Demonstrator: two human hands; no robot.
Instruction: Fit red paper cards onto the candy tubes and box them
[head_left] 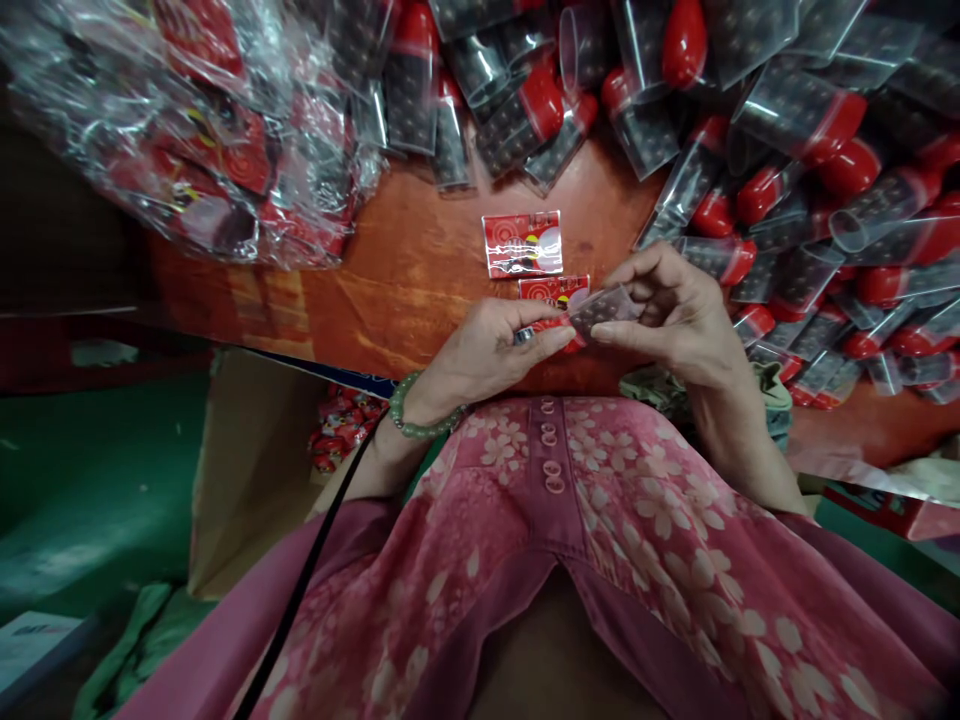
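Between my two hands is a clear tube with a dark dotted pattern (601,308), tilted, its red end toward the left. My left hand (499,350) pinches that red end, with a bit of red and silver wrapping by its fingers. My right hand (664,315) grips the clear end between thumb and fingers. Just behind my fingers lies a red printed sleeve (553,290), partly hidden by them. Another shiny red sleeve (523,245) lies flat a little farther back on the orange tabletop (420,240).
Many red-capped clear tubes (810,115) are heaped at the back and right. A clear plastic bag of red printed sleeves (225,150) sits at the back left. Below the table's left edge stands a cardboard box (240,460) with red packets (341,425) inside.
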